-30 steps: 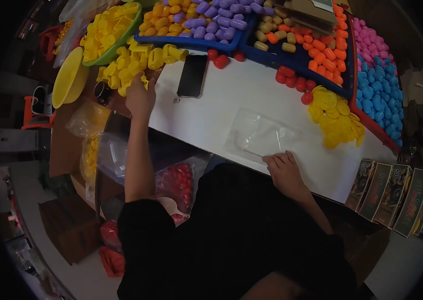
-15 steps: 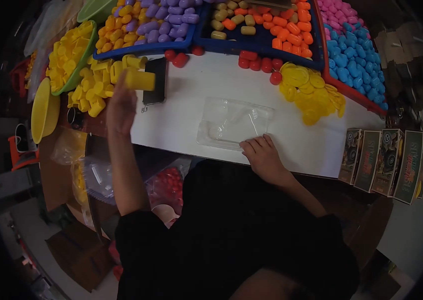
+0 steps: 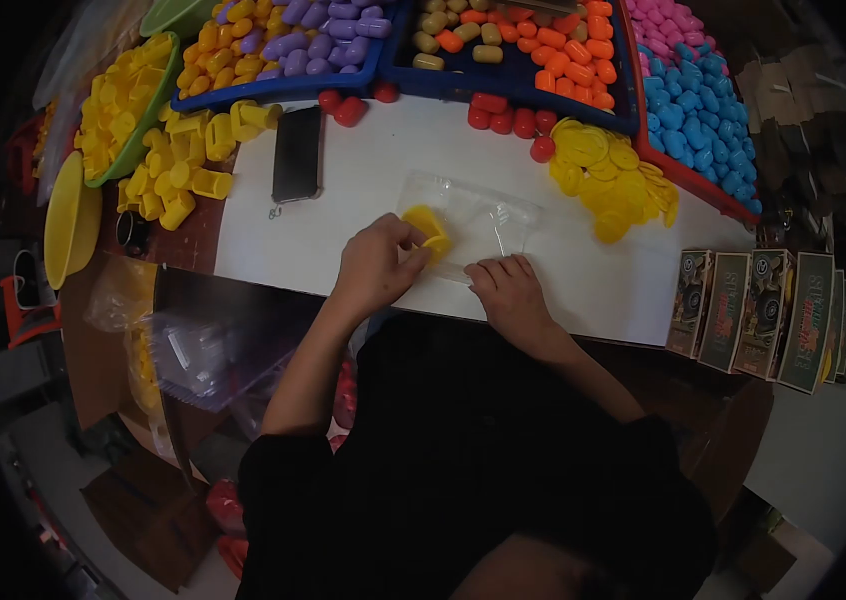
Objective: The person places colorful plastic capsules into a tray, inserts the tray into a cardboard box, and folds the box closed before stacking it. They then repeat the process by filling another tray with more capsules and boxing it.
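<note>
My left hand [image 3: 375,270] is closed on a yellow plastic cup-like piece [image 3: 428,230], pinched between thumb and fingers. The piece is at the left part of a clear plastic blister tray [image 3: 505,222], which lies on the white tabletop. My right hand [image 3: 511,298] grips the near right edge of this tray, its fingers bent over the rim. More yellow pieces of the same sort [image 3: 178,160] lie heaped at the table's left side. A pile of flat yellow discs [image 3: 608,175] is beyond my right hand.
Blue trays [image 3: 503,82] of colored capsules line the back, with red capsules [image 3: 523,123] along their front. A red-rimmed tray [image 3: 698,187] holds blue and pink ones. A phone [image 3: 298,155] lies left. Printed boxes [image 3: 765,310] stand at the right edge.
My left hand has come from the yellow heap, rightward and nearer to me, bringing a yellow piece to the clear tray. My right hand stays at the tray's edge.
</note>
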Demonstrator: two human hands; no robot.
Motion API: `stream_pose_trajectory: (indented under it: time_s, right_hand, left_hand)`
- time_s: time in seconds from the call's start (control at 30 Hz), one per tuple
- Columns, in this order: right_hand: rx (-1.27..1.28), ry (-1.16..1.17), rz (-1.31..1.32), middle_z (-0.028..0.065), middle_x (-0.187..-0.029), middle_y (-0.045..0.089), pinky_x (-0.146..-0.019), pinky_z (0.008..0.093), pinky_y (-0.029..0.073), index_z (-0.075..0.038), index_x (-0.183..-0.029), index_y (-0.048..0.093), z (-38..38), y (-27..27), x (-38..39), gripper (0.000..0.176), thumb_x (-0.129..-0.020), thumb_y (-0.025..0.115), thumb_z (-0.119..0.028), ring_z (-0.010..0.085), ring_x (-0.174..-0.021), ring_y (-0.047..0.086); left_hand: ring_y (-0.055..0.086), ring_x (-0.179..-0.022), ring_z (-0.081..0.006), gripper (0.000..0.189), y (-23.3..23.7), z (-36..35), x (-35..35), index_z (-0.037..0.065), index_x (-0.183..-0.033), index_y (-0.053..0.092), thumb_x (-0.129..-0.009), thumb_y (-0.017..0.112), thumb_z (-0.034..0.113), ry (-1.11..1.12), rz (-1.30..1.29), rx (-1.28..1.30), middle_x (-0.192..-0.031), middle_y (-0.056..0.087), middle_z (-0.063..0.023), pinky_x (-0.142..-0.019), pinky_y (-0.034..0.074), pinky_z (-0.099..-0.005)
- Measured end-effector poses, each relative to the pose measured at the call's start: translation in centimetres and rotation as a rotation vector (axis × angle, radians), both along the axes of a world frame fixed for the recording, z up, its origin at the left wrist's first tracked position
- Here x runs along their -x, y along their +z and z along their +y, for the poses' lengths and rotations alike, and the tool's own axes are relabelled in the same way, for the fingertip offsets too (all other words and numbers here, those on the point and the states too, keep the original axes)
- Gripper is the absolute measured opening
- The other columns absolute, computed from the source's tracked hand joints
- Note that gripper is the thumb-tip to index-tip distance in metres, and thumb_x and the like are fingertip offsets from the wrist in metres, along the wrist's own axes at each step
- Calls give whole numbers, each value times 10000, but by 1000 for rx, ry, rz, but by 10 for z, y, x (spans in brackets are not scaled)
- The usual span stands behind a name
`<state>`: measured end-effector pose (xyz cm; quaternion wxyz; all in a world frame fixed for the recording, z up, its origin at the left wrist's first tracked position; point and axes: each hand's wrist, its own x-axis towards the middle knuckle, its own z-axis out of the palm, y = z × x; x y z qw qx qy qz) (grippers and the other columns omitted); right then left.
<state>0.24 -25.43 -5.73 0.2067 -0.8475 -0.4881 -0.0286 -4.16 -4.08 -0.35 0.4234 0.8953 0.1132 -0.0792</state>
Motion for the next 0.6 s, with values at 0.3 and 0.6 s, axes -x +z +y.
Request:
stream_pose_trajectory:
  time_s: [0.3, 0.6]
  right_hand:
    - [-5, 49, 26, 78, -919, 590, -840, 362, 411, -54, -981, 569, -2, 5, -4, 262, -736, 638, -116, 246, -874, 544]
    - [-226, 32, 409, 140, -1018, 584, -835, 385, 457, -44, -1092, 552, 78, 71, -84, 289, -836, 586, -174, 304, -961, 561]
  left_hand:
    - [483, -992, -214, 261, -28, 41, -15, 12, -962, 571, -867, 547, 254, 85, -41, 515, -1051, 498, -109, -885, 385, -313]
    - [538, -973, -314, 183, -52, -3, 4, 39, -946, 572, -778, 501, 24, 96, -483, 138, -1085, 560, -139, -863, 414, -367]
